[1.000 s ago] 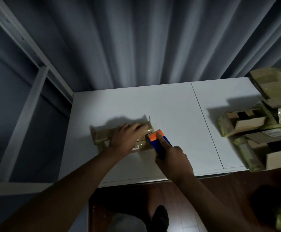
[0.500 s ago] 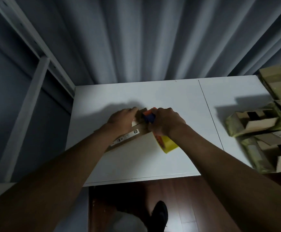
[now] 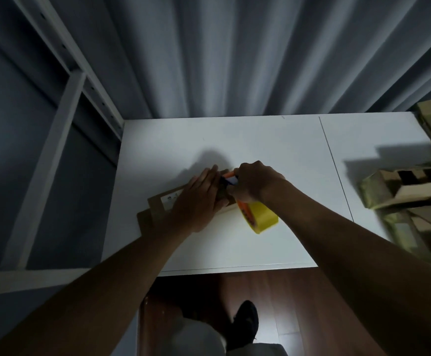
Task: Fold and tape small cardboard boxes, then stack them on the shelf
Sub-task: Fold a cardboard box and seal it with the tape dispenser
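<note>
A small brown cardboard box (image 3: 161, 205) with a white label lies on the white table (image 3: 273, 150), mostly covered by my hands. My left hand (image 3: 199, 199) lies flat on top of it with straight fingers, pressing it down. My right hand (image 3: 254, 183) grips the orange and blue handle of a tape dispenser at the box's right end. The dispenser's yellow tape roll (image 3: 259, 218) sticks out below my right wrist, toward me. The box's right end is hidden behind both hands.
A heap of folded and taped cardboard boxes (image 3: 404, 187) fills the table's right side. A white metal shelf frame (image 3: 57, 129) stands to the left of the table. Grey curtains hang behind. The wooden floor and my shoe show below the table's front edge.
My right hand swung the dispenser from the box's near right side up onto its right end, so the yellow roll now shows. My left hand slid along the box top. The camera moved closer.
</note>
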